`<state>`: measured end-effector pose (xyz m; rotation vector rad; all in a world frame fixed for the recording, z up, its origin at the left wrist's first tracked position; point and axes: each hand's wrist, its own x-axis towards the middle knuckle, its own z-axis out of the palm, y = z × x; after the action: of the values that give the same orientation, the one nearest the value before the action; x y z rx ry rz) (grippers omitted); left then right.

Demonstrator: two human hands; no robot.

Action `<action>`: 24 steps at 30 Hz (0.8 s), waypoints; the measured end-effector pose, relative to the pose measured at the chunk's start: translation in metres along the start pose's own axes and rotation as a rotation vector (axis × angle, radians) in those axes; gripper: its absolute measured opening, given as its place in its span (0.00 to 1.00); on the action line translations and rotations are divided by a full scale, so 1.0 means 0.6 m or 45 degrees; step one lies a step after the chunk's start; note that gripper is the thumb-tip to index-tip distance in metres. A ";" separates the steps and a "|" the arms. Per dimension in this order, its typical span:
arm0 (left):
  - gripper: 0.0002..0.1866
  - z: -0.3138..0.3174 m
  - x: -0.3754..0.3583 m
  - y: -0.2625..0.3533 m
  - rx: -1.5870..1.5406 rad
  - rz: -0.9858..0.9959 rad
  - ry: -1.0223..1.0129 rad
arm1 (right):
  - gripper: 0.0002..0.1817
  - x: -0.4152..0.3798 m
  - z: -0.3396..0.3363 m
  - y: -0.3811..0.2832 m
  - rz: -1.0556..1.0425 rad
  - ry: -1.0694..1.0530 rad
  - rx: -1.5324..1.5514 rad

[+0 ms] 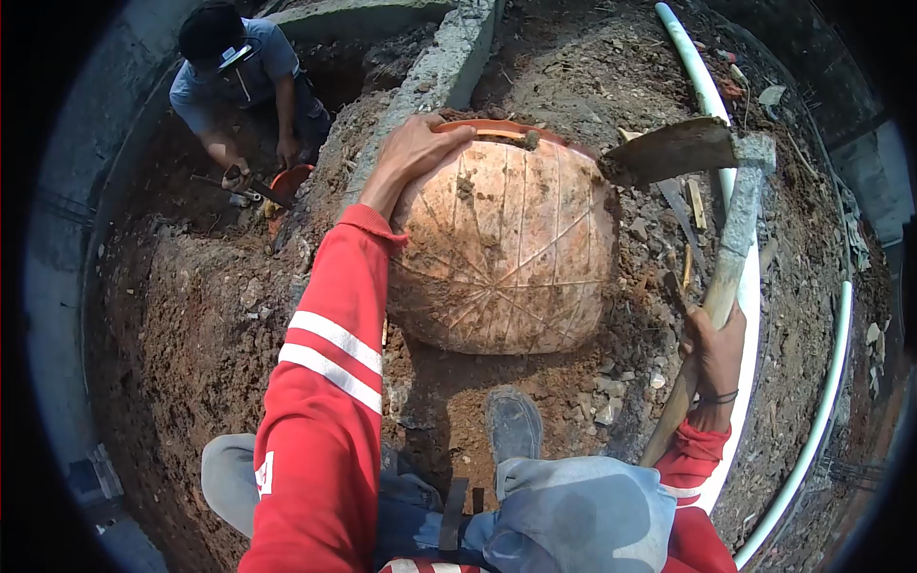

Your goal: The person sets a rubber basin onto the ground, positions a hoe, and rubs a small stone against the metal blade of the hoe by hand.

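Observation:
A dirt-smeared orange plastic tub point(516, 253) is tipped over on the soil in front of me, its ribbed underside turned towards me. My left hand point(420, 158) grips its rim at the far upper left, the fingers partly hidden behind it. In my right hand point(716, 351) is the wooden handle of a hoe point(735, 234), held partway along its length. The hoe's broad metal blade point(673, 151) is raised and points left, close to the tub's upper right side. What lies inside the tub is hidden.
A co-worker point(244, 86) bends in a trench at upper left, beside an orange container point(291, 180). A concrete beam point(444, 72) runs along the trench. White pipes point(702, 72) lie to my right. Loose soil and stones point(611, 401) surround my shoe point(514, 425).

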<state>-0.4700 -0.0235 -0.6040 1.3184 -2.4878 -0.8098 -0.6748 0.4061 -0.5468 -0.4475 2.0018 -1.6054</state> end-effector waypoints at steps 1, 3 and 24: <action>0.36 0.003 -0.004 0.006 -0.077 0.038 -0.006 | 0.14 0.002 0.017 -0.013 0.010 0.002 -0.099; 0.38 0.007 -0.005 0.010 -0.171 0.127 0.073 | 0.14 0.013 0.038 -0.007 0.009 -0.007 -0.150; 0.37 0.041 0.036 -0.051 0.038 -0.190 0.062 | 0.15 -0.084 -0.032 0.066 0.333 -0.005 -0.194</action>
<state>-0.4715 -0.0457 -0.6427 1.5301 -2.3957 -0.7639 -0.6430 0.4592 -0.5720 -0.2317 2.0910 -1.2990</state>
